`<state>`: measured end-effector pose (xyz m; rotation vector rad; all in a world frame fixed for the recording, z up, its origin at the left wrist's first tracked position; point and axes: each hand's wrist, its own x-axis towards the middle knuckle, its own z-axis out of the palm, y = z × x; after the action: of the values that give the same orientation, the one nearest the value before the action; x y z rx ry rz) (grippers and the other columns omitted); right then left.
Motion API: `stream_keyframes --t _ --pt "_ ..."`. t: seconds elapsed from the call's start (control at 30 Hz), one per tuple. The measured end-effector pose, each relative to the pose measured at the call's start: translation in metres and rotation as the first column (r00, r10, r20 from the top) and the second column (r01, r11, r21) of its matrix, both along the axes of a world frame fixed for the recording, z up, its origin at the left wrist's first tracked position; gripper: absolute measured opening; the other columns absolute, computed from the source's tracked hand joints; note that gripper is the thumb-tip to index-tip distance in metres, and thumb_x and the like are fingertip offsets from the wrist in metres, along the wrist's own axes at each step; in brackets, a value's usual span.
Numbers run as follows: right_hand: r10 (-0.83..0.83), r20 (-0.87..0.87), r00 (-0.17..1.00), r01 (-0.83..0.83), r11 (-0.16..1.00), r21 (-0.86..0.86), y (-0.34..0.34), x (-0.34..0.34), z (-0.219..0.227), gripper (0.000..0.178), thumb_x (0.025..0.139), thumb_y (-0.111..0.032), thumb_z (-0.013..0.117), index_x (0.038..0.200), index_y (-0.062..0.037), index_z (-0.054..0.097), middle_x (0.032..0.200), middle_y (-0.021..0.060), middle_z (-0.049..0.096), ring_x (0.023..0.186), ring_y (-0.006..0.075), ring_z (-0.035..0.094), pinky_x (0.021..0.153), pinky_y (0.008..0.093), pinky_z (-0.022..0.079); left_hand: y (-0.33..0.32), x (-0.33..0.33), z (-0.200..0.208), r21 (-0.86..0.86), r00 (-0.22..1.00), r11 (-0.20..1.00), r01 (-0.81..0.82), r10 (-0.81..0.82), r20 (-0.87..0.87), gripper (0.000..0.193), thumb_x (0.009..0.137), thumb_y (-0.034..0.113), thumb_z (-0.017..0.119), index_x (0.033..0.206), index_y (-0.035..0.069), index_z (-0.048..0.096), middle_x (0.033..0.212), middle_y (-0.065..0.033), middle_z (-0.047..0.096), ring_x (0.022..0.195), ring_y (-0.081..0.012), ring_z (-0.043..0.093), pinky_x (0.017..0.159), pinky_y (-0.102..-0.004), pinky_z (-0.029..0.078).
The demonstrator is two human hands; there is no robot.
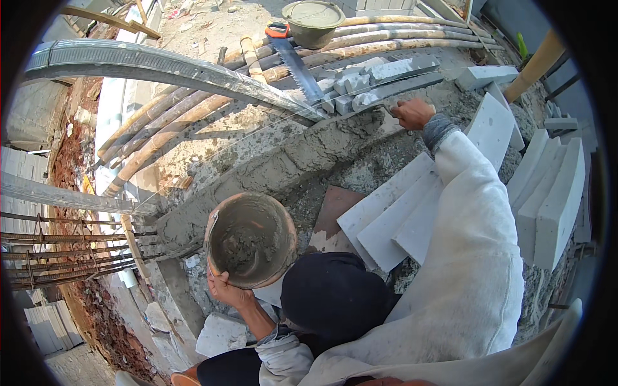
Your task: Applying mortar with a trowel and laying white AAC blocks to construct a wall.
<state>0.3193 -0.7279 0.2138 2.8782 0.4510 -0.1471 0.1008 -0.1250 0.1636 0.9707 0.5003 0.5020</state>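
My left hand (pixel 230 293) grips the near rim of a mortar-smeared bucket (pixel 291 222), which tilts so its inside shows. Wet grey mortar (pixel 248 243) lies in the bottom. At the upper right, my right hand (pixel 414 114) is closed round the handle of a trowel (pixel 390 111); its blade is mostly hidden at the mortar. Under it runs a long, low course topped with rough wet mortar (pixel 283 161), from upper right to lower left. A dark cloth-covered rounded shape (pixel 335 296) sits between my arms and hides part of the ground.
Pale blocks (pixel 386 212) lean in a row beside my right arm, with more blocks (pixel 547 199) farther right. Beyond the course lie a handsaw (pixel 296 67), bamboo poles (pixel 399 42) and another bucket (pixel 313 32). A metal channel (pixel 174 71) crosses the upper left; steel bars (pixel 64 251) protrude at left.
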Motion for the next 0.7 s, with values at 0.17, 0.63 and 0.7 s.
stream_keyframes --t 0.17,0.63,0.7 --pt "-0.187 0.134 0.973 0.168 0.976 0.141 0.007 -0.058 0.062 0.021 0.085 -0.02 0.058 0.094 -0.0035 0.068 0.098 0.0218 0.07 0.084 0.0421 0.069 0.076 0.0528 0.054 -0.004 -0.001 0.006 0.025 0.999 0.999 -0.032 0.032 -0.002 0.061 0.073 0.004 0.051 0.13 -0.013 0.057 0.125 -0.0229 0.064 0.112 -0.0324 0.067 0.1 -0.0416 0.056" --pt "-0.346 -0.579 0.738 0.632 0.656 0.414 0.02 -0.055 -0.055 0.04 0.091 -0.027 0.051 0.089 0.0097 0.066 0.076 0.0262 0.068 0.063 0.0383 0.068 0.064 0.0511 0.054 0.005 0.0 0.012 0.006 0.998 0.998 -0.068 0.068 0.018 0.054 0.069 -0.002 0.049 0.121 -0.011 0.061 0.116 -0.0219 0.068 0.103 -0.0306 0.07 0.095 -0.042 0.06" --pt "-0.375 -0.683 0.627 0.764 0.469 0.443 0.043 -0.06 -0.041 0.041 0.091 -0.027 0.051 0.089 0.0103 0.066 0.074 0.0235 0.068 0.059 0.0355 0.067 0.06 0.0492 0.054 0.011 -0.003 0.013 -0.004 0.996 0.996 -0.086 0.086 0.025 0.053 0.069 -0.003 0.049 0.12 -0.011 0.062 0.116 -0.0218 0.068 0.103 -0.0301 0.07 0.094 -0.0417 0.06"
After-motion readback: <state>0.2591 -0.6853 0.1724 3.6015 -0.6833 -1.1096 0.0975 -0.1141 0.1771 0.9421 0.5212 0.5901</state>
